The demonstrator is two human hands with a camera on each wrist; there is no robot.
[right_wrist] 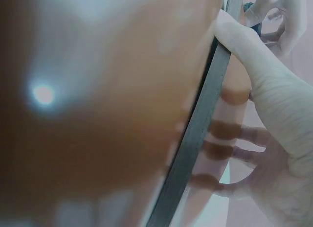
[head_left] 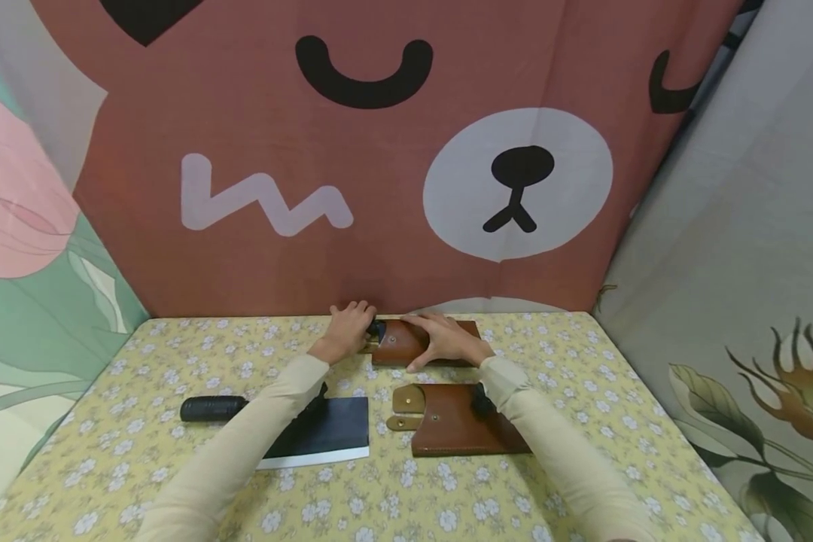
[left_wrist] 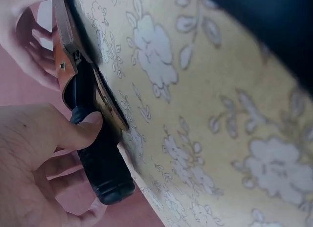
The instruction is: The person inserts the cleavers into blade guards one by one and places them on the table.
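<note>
At the back of the table a brown leather sheath (head_left: 401, 348) lies with a knife in it, and only the knife's black handle (left_wrist: 105, 163) sticks out at the left. My left hand (head_left: 348, 333) grips that handle, the thumb lying over it and the fingers behind. My right hand (head_left: 450, 339) holds the sheath across its width, thumb on the near edge and fingertips along the far side. The blade is hidden inside the leather. An unfastened strap hangs by the sheath's mouth, below the handle in the left wrist view.
Nearer me, under my left forearm, lies a cleaver (head_left: 342, 425) with a dark blade, bright edge and black handle (head_left: 211, 409). A second brown sheath (head_left: 454, 433) with loose tan straps lies partly below my right forearm. A printed curtain (head_left: 379, 263) rises behind the flowered tablecloth (head_left: 352, 516).
</note>
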